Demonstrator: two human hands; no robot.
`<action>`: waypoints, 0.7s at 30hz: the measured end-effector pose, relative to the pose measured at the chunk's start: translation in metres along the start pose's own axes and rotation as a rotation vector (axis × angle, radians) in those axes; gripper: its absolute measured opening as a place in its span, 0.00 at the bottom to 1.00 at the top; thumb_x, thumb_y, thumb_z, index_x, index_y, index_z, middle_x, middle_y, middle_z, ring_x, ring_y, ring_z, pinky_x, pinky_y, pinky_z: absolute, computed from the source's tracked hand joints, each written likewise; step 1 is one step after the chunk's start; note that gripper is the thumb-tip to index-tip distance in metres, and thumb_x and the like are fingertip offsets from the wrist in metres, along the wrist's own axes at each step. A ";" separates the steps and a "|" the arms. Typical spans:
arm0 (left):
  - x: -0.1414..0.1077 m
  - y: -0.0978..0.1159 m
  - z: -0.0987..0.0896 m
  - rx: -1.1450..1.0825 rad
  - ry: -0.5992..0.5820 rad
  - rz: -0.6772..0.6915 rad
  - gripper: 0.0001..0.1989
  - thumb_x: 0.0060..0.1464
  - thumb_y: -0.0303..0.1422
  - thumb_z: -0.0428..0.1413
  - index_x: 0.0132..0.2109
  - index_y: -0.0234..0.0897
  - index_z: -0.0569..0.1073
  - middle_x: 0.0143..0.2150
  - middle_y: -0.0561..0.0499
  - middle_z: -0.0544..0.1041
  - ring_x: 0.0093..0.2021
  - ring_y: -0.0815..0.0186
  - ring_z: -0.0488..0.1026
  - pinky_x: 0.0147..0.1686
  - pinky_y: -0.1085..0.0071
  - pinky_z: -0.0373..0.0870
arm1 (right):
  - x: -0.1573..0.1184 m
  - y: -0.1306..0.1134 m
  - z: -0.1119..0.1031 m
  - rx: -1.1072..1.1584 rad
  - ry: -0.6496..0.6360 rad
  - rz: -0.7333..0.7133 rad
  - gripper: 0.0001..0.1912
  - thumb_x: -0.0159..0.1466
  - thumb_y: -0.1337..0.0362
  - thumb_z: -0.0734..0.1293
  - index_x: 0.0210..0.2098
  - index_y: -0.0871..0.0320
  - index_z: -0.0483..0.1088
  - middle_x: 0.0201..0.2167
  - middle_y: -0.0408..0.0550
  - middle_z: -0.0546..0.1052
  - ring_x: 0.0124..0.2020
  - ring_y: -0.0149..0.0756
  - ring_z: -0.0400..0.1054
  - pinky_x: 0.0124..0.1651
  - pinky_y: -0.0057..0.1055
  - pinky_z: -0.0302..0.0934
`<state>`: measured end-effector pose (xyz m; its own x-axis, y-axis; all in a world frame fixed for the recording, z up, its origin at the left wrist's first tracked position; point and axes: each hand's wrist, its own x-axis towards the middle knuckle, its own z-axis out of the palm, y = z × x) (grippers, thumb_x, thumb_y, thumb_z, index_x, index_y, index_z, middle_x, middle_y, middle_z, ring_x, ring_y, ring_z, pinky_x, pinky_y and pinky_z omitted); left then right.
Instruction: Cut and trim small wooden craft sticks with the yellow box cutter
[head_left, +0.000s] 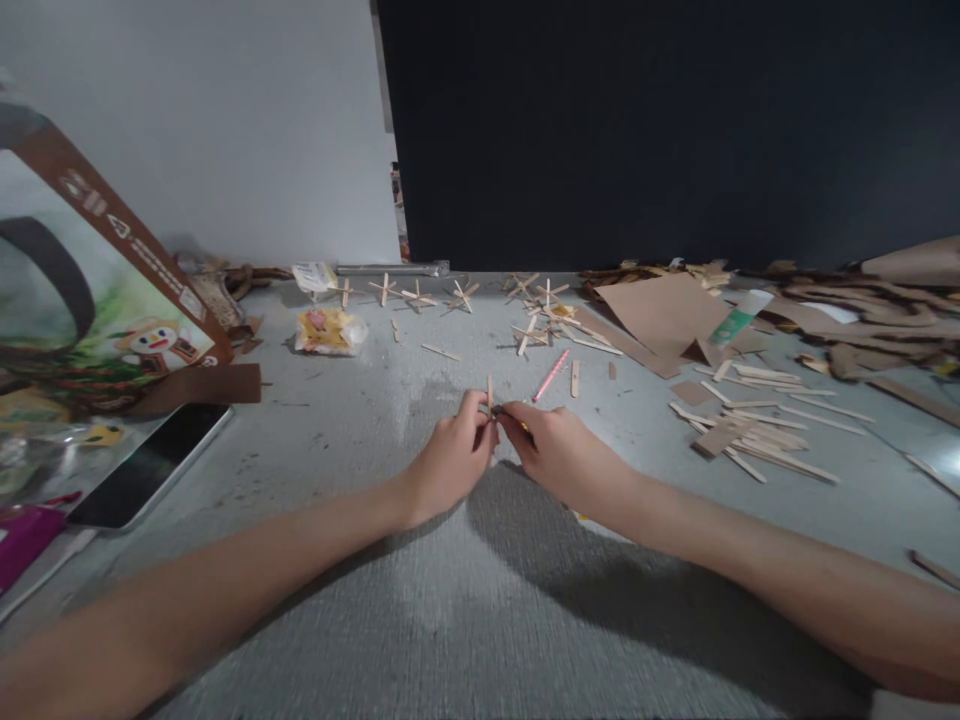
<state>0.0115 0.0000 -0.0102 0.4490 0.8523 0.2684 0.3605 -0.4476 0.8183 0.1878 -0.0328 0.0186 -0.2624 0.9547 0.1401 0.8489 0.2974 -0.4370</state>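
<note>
Over the middle of the grey table, my left hand (456, 455) is closed on a short wooden craft stick (490, 388) that points upward. My right hand (559, 445) meets it fingertip to fingertip, pinching at the stick's lower part. A small dark spot shows between the fingertips, too small to name. Just beyond the hands lie a pink patterned pencil-like stick (551, 375) and a loose flat piece of craft stick (575, 379). Farther back stand several star-shaped bundles of crossed craft sticks (461, 295).
A pile of loose craft sticks (757, 435) lies right, before cardboard pieces (660, 315) and a green-and-white tube (739, 318). At left are a phone (154, 465), a printed bag (112, 270) and a purple object (28, 545). A yellow wrapped packet (328, 331) sits back left.
</note>
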 end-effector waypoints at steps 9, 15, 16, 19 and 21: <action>-0.001 0.004 0.001 -0.033 -0.024 -0.052 0.05 0.67 0.30 0.50 0.49 0.41 0.64 0.26 0.58 0.73 0.24 0.68 0.69 0.28 0.72 0.60 | 0.001 0.001 -0.009 0.029 -0.034 -0.011 0.12 0.74 0.66 0.58 0.37 0.56 0.71 0.24 0.44 0.73 0.21 0.31 0.60 0.28 0.30 0.45; -0.001 0.006 0.000 -0.093 -0.037 -0.041 0.07 0.68 0.31 0.49 0.51 0.40 0.63 0.28 0.57 0.75 0.24 0.69 0.72 0.27 0.74 0.64 | -0.001 0.000 -0.011 -0.025 -0.021 0.017 0.12 0.75 0.64 0.57 0.41 0.56 0.71 0.23 0.43 0.72 0.20 0.31 0.61 0.26 0.30 0.43; -0.001 0.005 0.000 -0.089 -0.035 -0.052 0.08 0.68 0.31 0.49 0.53 0.39 0.63 0.27 0.58 0.75 0.23 0.70 0.72 0.27 0.74 0.64 | -0.002 0.000 -0.009 -0.038 -0.013 0.012 0.11 0.75 0.64 0.57 0.42 0.56 0.71 0.23 0.44 0.73 0.20 0.32 0.61 0.26 0.31 0.42; -0.001 0.004 0.002 -0.076 -0.012 -0.099 0.15 0.66 0.29 0.50 0.58 0.38 0.63 0.24 0.59 0.74 0.22 0.69 0.71 0.25 0.75 0.63 | -0.006 -0.001 0.001 -0.086 -0.006 -0.015 0.10 0.74 0.67 0.57 0.46 0.58 0.69 0.26 0.46 0.76 0.21 0.33 0.63 0.26 0.32 0.41; 0.000 0.003 0.003 -0.090 -0.002 -0.120 0.18 0.65 0.29 0.51 0.60 0.38 0.62 0.24 0.59 0.75 0.21 0.69 0.71 0.25 0.75 0.64 | -0.008 -0.003 0.006 -0.135 -0.019 -0.018 0.09 0.73 0.69 0.57 0.47 0.60 0.69 0.28 0.49 0.78 0.21 0.33 0.64 0.26 0.33 0.40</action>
<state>0.0150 -0.0024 -0.0097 0.4086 0.8976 0.1651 0.3371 -0.3166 0.8866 0.1847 -0.0418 0.0135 -0.2859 0.9494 0.1300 0.8975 0.3129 -0.3108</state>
